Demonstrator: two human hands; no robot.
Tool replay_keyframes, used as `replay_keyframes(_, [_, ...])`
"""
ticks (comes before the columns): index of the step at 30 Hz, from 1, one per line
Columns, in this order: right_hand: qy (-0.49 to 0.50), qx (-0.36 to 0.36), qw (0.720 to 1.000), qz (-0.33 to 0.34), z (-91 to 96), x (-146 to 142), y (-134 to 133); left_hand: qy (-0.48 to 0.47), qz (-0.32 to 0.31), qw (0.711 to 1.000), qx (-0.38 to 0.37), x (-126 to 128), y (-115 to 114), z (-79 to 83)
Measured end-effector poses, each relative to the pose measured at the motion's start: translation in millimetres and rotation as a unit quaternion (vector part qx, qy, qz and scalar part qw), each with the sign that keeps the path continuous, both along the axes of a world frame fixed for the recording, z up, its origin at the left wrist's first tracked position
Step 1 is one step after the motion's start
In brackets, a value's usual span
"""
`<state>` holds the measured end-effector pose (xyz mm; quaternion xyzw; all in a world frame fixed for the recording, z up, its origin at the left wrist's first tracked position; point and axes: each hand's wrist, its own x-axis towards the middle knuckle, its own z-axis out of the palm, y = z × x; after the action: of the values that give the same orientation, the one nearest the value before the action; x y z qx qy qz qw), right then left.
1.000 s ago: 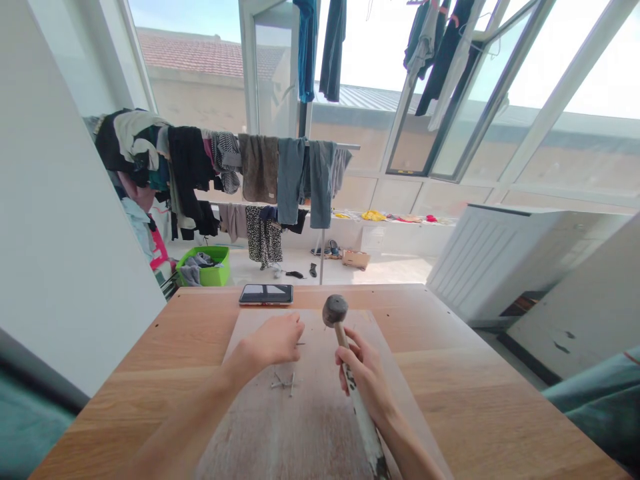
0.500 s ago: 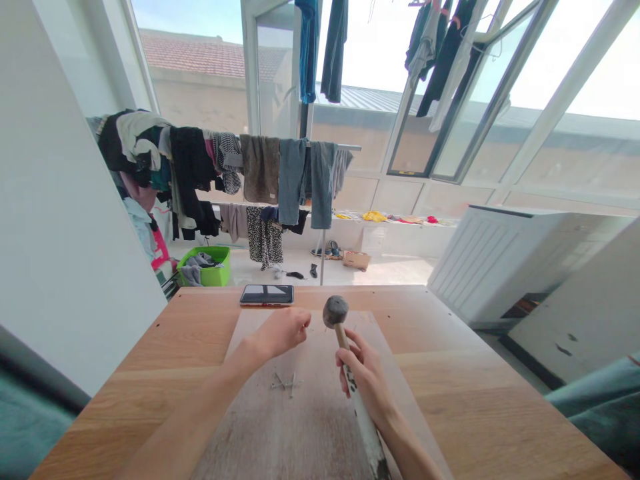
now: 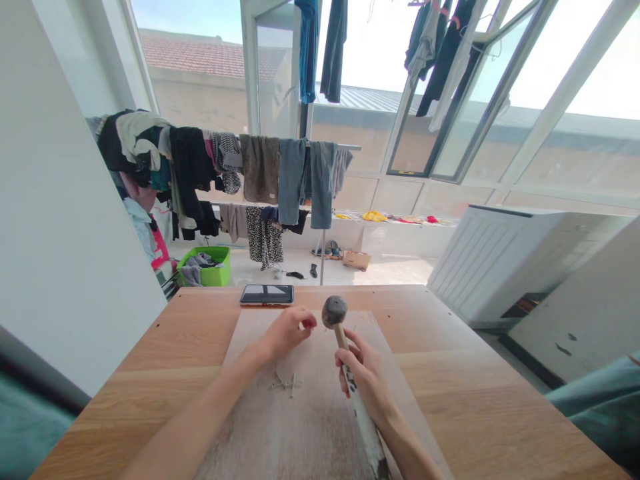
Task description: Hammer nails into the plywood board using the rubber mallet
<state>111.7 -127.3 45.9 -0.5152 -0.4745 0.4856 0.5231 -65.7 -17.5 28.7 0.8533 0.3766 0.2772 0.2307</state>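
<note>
From here I see the right hand (image 3: pixel 366 365) clasping a mallet (image 3: pixel 334 312), dark-headed, pale handle (image 3: pixel 365 427) chipped. The left hand (image 3: pixel 287 331) curls nearby, contents unclear to me. Below it, nails (image 3: pixel 293 385) lie on a worn board (image 3: pixel 285 440); wooden table (image 3: pixel 475 380) underneath, laundry (image 3: pixel 259 168) beyond.

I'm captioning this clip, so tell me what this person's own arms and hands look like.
The left hand and right hand are both ungloved. The forearms are bare as far as they show, with no sleeve, watch or bracelet in view. No rings show, though parts of both hands are hidden.
</note>
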Motion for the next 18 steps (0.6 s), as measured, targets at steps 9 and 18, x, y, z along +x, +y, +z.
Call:
replay_keyframes(9, [0.020, 0.003, 0.999, 0.032, -4.4, 0.4, -0.4, -0.080, 0.012, 0.996, -0.048, 3.3, 0.5, -14.5])
replay_keyframes(18, [0.018, 0.018, 0.998, 0.057, -6.8, -2.6, -0.9, -0.106, 0.011, 0.992, -0.068, 4.6, 1.0, -14.5])
